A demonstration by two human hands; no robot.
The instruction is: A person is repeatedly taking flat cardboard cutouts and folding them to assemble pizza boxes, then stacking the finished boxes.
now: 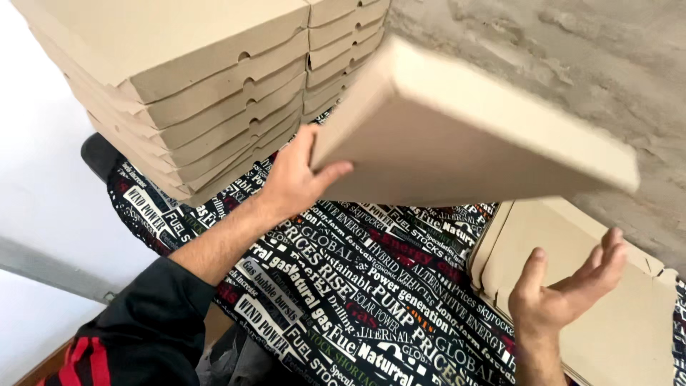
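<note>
You are at a makeshift box-packing spot: stacks of folded cardboard boxes (pixel 193 93) at the table's far edge, newsprint-patterned cloth (pixel 357 300) over the table, rough unfinished plaster wall (pixel 572 64) behind.

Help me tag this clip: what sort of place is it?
Probably a pizza shop's back room or packing corner: stacks of folded cardboard boxes, an assembled box in the left hand, flat blanks by a rough plaster wall.

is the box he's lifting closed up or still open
Closed. The box in the left hand shows a flat face and shut sides, no flap hanging. The right hand is open below it.
</note>
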